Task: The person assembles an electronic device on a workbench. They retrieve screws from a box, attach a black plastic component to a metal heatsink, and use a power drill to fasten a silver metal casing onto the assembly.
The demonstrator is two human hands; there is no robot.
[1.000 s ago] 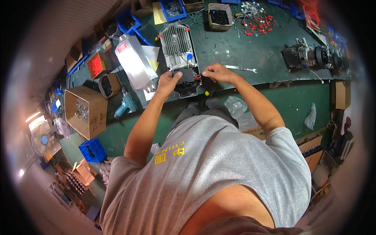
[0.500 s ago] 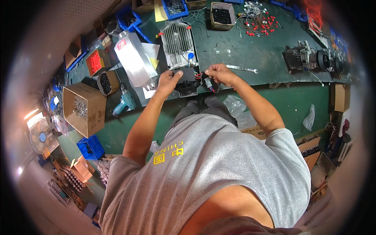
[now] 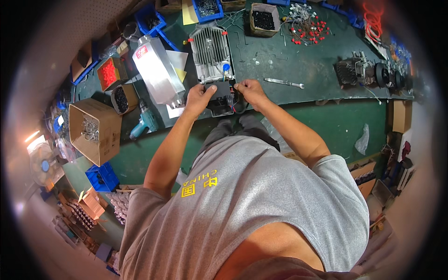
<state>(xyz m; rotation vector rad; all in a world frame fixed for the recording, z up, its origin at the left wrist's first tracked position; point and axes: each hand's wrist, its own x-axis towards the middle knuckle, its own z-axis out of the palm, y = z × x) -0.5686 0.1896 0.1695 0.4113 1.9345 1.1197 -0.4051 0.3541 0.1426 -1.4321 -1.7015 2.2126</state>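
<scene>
A finned metal unit (image 3: pixel 209 55) lies on the bench in front of me, with a blue round part (image 3: pixel 226 67) on a wire at its near end. Joined to that end is a black housing (image 3: pixel 219 108) at the bench edge. My left hand (image 3: pixel 199 98) is closed on the housing's left side, thumb over its flat black top (image 3: pixel 220 88). My right hand (image 3: pixel 252 91) is closed in a pinch at the housing's right side, beside coloured wires (image 3: pixel 232 103). What its fingertips hold is hidden; a black cable loop hangs below them.
Left of the unit lies a silver metal casing (image 3: pixel 156 70), with a teal cordless drill (image 3: pixel 145 122) near it. A wrench (image 3: pixel 283 83) lies to the right. Farther right stands another metal assembly (image 3: pixel 357 70). Cartons and blue bins line the left; a small-parts box (image 3: pixel 264 19) sits behind.
My right hand has moved left, up against the black housing, bringing the wires and connector in toward it. My left hand keeps its hold.
</scene>
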